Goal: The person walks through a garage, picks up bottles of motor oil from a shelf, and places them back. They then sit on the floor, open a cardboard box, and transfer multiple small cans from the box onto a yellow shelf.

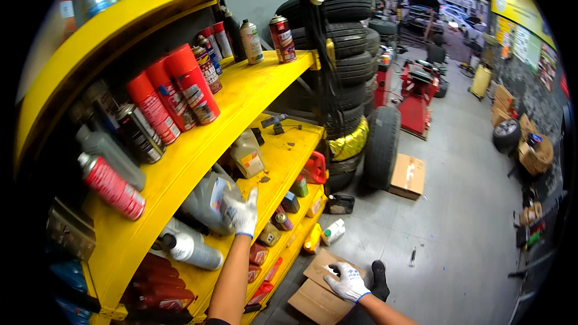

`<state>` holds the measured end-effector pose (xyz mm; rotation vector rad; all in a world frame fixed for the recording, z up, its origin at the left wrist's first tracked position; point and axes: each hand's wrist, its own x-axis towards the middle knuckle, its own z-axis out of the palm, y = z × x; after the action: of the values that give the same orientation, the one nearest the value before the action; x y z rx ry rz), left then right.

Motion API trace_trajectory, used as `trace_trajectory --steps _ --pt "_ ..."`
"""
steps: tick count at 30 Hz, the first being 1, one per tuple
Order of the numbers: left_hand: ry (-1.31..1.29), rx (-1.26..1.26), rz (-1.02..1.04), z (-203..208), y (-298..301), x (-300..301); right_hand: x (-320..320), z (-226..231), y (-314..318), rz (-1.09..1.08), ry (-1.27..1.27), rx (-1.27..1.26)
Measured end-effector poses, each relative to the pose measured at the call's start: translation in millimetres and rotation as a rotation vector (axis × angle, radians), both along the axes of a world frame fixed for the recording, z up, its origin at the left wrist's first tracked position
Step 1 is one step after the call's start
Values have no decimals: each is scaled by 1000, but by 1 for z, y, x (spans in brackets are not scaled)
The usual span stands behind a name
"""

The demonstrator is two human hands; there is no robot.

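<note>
My left hand [242, 213], in a white work glove, reaches into the middle shelf of a yellow rack. Its thumb points up and its fingers lie stretched against the side of a large grey plastic jug [203, 203]; the fingertips are partly blurred. A beige-grey jug [247, 155] with a label stands farther along the same shelf. Nearer, a grey bottle with a black cap [191, 250] lies tilted. My right hand [347, 283], also gloved, hangs with bent, spread fingers over a cardboard box [318, 301] on the floor, with nothing in it.
The yellow upper shelf [265, 87] carries spray cans [191, 84]. Stacked tires [349, 54] rise past the rack's end, with a standing tire [383, 147] and another cardboard box [408, 176] beside them. Yellow and white bottles [333, 232] stand on the floor. A red lift [416, 99] is farther back.
</note>
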<state>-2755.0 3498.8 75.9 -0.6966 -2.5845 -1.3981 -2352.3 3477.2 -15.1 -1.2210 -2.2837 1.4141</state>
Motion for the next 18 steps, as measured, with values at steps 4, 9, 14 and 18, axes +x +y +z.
trace_trajectory --steps 4,9,14,18 --pt "-141 -95 277 -2 139 -57 -105 -31 188 65 144 158" --pt "-70 -36 596 -41 225 -105 -274 11 364 279 550 312" --pt "-100 -3 623 -61 243 -126 -415 46 423 452 720 349" --pt "-19 277 342 -82 196 -65 -503 61 423 653 531 479"
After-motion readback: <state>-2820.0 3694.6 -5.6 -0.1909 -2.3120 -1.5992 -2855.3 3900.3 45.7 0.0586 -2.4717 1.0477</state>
